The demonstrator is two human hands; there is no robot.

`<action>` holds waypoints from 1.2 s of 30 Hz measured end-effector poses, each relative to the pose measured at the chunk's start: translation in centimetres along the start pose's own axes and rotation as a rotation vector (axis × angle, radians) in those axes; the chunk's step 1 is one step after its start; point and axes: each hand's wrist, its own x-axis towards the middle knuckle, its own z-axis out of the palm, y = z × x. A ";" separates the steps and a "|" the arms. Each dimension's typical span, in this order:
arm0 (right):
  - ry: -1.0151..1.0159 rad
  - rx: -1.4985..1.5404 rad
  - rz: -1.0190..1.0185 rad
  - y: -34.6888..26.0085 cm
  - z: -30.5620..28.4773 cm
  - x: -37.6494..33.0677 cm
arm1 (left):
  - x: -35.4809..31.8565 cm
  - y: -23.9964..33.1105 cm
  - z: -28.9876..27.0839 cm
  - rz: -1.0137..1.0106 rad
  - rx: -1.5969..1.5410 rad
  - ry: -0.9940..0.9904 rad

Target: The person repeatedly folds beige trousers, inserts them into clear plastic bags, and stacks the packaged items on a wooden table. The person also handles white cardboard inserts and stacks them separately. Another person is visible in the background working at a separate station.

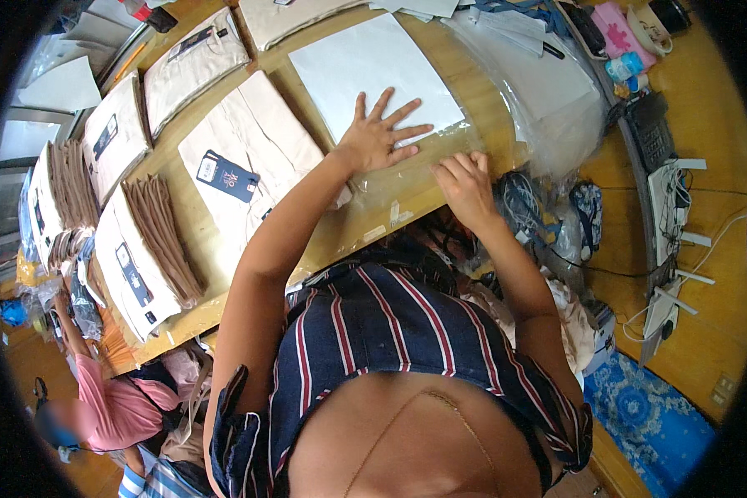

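Note:
My left hand [382, 137] lies flat with fingers spread, pressing on the lower part of a white sheet [369, 66] on the table. Glossy clear plastic, which looks like a bag [452, 139], surrounds the sheet and reaches toward the table's near edge. At that bag's near right corner, my right hand [466, 187] has its fingers curled and pinched on the plastic; the fingertips are partly hidden. Left of my left forearm lies a folded cream garment [249, 133] with a dark blue tag [227, 177].
Stacks of folded cream garments [145, 249] fill the table's left side. More clear plastic bags [548, 100] lie at the far right. Beyond the table's right edge are a black telephone [651, 124] and power strips with cables [668, 207]. A person in pink [129, 407] is at the lower left.

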 end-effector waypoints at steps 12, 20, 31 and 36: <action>-0.021 -0.043 0.273 -4.0 -2.2 -0.9 | 0.4 0.4 0.0 -0.071 0.025 -0.014; 0.139 -0.014 0.191 -3.2 -1.2 -4.5 | 0.3 0.6 0.6 -0.075 -0.002 0.035; -0.068 -0.118 0.918 1.2 -1.9 -14.9 | -0.1 13.5 -2.9 -0.215 -0.250 -0.178; 0.132 0.268 1.094 1.0 1.2 -17.5 | 2.2 5.4 0.5 -0.562 -0.041 0.264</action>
